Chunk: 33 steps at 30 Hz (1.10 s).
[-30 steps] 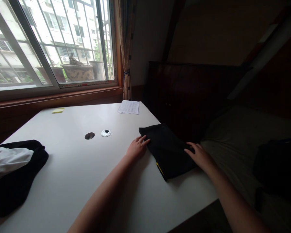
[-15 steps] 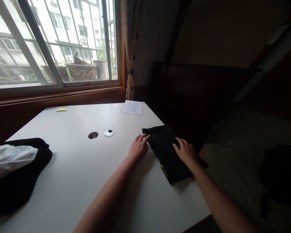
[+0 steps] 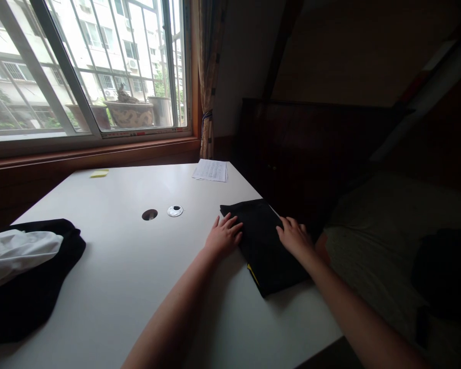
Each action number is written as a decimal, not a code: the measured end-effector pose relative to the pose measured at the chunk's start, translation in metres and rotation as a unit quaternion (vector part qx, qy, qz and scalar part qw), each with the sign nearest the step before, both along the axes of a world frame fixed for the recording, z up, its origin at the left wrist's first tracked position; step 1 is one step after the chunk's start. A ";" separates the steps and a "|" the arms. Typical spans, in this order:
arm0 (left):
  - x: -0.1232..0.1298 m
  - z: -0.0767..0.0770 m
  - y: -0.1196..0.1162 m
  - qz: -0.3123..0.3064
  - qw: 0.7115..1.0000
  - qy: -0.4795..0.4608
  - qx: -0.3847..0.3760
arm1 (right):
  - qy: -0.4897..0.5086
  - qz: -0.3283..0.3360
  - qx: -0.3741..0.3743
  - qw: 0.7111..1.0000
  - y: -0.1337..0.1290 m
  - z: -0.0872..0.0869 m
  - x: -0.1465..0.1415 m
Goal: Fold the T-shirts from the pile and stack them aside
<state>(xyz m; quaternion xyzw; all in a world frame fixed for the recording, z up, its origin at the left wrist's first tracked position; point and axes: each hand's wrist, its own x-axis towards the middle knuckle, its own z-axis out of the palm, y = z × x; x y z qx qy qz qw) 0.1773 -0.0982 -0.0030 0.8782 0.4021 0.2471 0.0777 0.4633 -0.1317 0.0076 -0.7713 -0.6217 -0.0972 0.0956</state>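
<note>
A folded black garment [image 3: 265, 251] lies flat at the right side of the white table [image 3: 130, 287]. A thin strip of yellow shows along its lower left edge. My left hand [image 3: 223, 234] rests on its left edge with the fingers spread. On the opposite edge lies my right hand [image 3: 295, 234], fingers stretched over the cloth, its thumb side toward the garment's middle. Whether the right fingertips curl under the edge cannot be seen.
Black clothing [image 3: 67, 256] with a white cloth [image 3: 19, 251] on it lies at the table's left. Papers [image 3: 210, 170] and yellow sticky notes [image 3: 99, 173] lie near the far edge. A cable hole [image 3: 149, 214] and its round cover [image 3: 175, 211] sit mid-table. Right of the table stands a bed [image 3: 384, 246].
The black garment has shifted slightly left and toward me, with its right part now flatter on the table. My left hand has moved onto its edge, and my right hand toward its right edge.
</note>
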 end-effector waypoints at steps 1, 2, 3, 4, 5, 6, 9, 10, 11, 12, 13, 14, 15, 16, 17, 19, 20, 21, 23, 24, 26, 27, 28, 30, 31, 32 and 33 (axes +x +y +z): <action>0.001 -0.001 0.000 0.003 1.000 0.017 -0.008 | -0.009 0.003 0.003 1.000 0.005 0.003 -0.001; 0.001 -0.002 0.000 0.005 0.999 0.032 -0.013 | -0.016 0.016 0.011 1.000 0.011 0.004 -0.003; 0.002 -0.002 0.000 0.006 0.999 0.044 -0.015 | -0.022 0.039 0.020 0.999 0.018 0.005 -0.008; 0.002 -0.002 0.000 0.008 0.999 0.051 -0.013 | -0.026 0.072 0.024 0.997 0.026 0.005 -0.014; 0.003 -0.002 0.000 0.010 0.998 0.057 -0.009 | -0.026 0.110 0.019 0.993 0.034 0.003 -0.021; 0.003 -0.002 0.000 0.012 0.998 0.061 -0.007 | -0.021 0.146 0.003 0.989 0.042 0.001 -0.028; 0.003 -0.001 -0.002 0.023 0.997 0.070 -0.006 | 0.015 0.188 -0.076 0.979 0.066 -0.008 -0.044; 0.003 -0.001 -0.002 0.027 0.997 0.072 -0.008 | 0.028 0.182 -0.094 0.978 0.073 -0.011 -0.045; 0.003 -0.001 -0.003 0.032 0.997 0.074 -0.009 | 0.038 0.171 -0.103 0.979 0.079 -0.013 -0.045; 0.003 -0.002 -0.003 0.037 0.996 0.075 -0.010 | 0.045 0.161 -0.104 0.980 0.085 -0.014 -0.043; 0.003 -0.002 -0.004 0.042 0.996 0.077 -0.010 | 0.049 0.152 -0.101 0.982 0.090 -0.015 -0.040; 0.003 -0.003 -0.004 0.046 0.996 0.079 -0.011 | 0.051 0.148 -0.097 0.983 0.095 -0.016 -0.037; 0.004 -0.003 -0.003 0.052 0.995 0.080 -0.013 | 0.051 0.145 -0.093 0.984 0.099 -0.017 -0.033; 0.005 -0.004 -0.003 0.060 0.995 0.081 -0.015 | 0.050 0.144 -0.090 0.984 0.102 -0.017 -0.030; 0.005 -0.005 -0.002 0.071 0.994 0.081 -0.017 | 0.048 0.144 -0.088 0.984 0.104 -0.018 -0.027; 0.006 -0.007 0.001 0.100 0.992 0.078 -0.022 | 0.044 0.146 -0.087 0.985 0.107 -0.019 -0.024; 0.006 -0.008 0.003 0.115 0.990 0.077 -0.024 | 0.044 0.146 -0.086 0.985 0.107 -0.020 -0.024; 0.006 -0.009 0.005 0.128 0.989 0.076 -0.026 | 0.044 0.146 -0.086 0.984 0.107 -0.021 -0.023; 0.005 -0.009 0.009 0.146 0.986 0.077 -0.033 | 0.047 0.148 -0.082 0.985 0.107 -0.023 -0.023; 0.005 -0.009 0.010 0.151 0.985 0.079 -0.038 | 0.049 0.149 -0.078 0.985 0.106 -0.024 -0.023; 0.004 -0.009 0.013 0.159 0.983 0.082 -0.046 | 0.053 0.152 -0.065 0.985 0.106 -0.026 -0.023; 0.003 -0.009 0.013 0.162 0.982 0.083 -0.048 | 0.055 0.153 -0.058 0.985 0.106 -0.026 -0.023; 0.003 -0.008 0.014 0.163 0.982 0.083 -0.049 | 0.057 0.153 -0.051 0.985 0.106 -0.027 -0.022; 0.002 -0.008 0.013 0.163 0.982 0.084 -0.047 | 0.064 0.149 -0.038 0.986 0.106 -0.028 -0.022; 0.002 -0.008 0.013 0.165 0.982 0.085 -0.046 | 0.068 0.147 -0.032 0.986 0.106 -0.029 -0.021; 0.002 -0.008 0.013 0.167 0.981 0.087 -0.045 | 0.073 0.145 -0.026 0.986 0.106 -0.029 -0.021; 0.002 -0.008 0.013 0.169 0.981 0.089 -0.043 | 0.078 0.144 -0.022 0.986 0.106 -0.030 -0.021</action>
